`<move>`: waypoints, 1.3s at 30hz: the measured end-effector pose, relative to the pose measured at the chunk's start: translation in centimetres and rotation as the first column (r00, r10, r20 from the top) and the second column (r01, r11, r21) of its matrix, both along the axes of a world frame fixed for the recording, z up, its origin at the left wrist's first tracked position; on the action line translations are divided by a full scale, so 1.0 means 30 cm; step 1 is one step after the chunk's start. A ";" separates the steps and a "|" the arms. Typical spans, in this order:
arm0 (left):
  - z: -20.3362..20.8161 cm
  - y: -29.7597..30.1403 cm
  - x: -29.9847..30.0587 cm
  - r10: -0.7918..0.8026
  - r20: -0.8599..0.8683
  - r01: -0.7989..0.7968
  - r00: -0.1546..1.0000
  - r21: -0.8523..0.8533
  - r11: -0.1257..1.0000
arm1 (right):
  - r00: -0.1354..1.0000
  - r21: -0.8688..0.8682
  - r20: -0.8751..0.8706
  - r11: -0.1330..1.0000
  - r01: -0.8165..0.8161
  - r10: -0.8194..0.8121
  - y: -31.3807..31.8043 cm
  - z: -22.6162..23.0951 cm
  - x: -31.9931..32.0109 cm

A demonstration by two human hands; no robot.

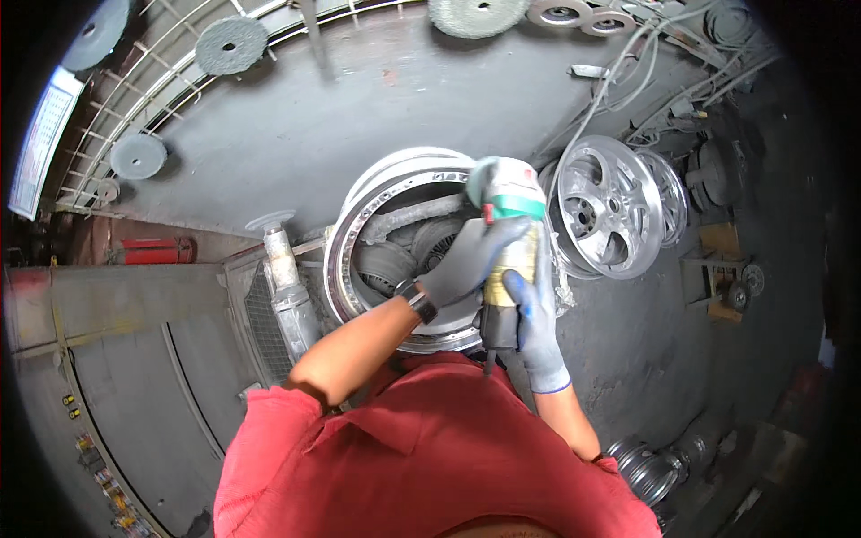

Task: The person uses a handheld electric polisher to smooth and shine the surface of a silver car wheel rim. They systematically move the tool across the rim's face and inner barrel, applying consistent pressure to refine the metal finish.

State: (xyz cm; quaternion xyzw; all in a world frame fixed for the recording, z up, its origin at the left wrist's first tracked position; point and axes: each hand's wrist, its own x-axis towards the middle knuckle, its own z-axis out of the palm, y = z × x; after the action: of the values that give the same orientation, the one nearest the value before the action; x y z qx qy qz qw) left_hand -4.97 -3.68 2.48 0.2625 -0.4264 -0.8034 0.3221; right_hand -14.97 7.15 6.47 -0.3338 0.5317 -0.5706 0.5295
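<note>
Left hand (468,260), right hand (538,330), both curled

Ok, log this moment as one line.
left hand: gripping grinder | right hand: gripping grinder | grinder: at wheel rim's right side, contact unclear | farther right: spoked wheel

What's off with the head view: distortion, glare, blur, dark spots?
Head view: fisheye bows the wire rack; head view: bright highlights on the five-spoke wheel; head view: grinder disc looks soft, possibly motion blur; head view: far right dim, corners black.
</note>
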 end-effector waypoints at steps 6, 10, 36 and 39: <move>0.044 -0.041 -0.131 -0.422 0.425 0.477 0.801 -0.027 0.879 | 0.891 0.077 0.304 0.941 0.329 -0.336 0.124 -0.111 0.027; -0.077 -0.037 -0.081 -0.281 0.294 0.362 0.913 -0.270 0.892 | 0.872 0.057 0.451 0.982 0.182 -0.188 0.100 -0.075 0.060; -0.154 -0.015 -0.031 -0.093 0.316 0.235 0.944 -0.447 0.863 | 0.915 0.164 0.359 0.978 0.131 -0.182 0.095 -0.100 0.003; 0.000 -0.021 -0.108 -0.363 0.546 0.510 0.755 -0.140 0.849 | 0.812 0.212 0.483 0.944 0.254 -0.327 0.148 -0.163 0.021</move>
State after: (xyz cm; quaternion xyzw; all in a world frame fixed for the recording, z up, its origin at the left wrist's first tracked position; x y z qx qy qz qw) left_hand -8.22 -4.31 2.49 0.3049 -0.6538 -0.6916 0.0358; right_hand -14.33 11.58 1.57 -0.0476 0.4548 -0.6746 0.5796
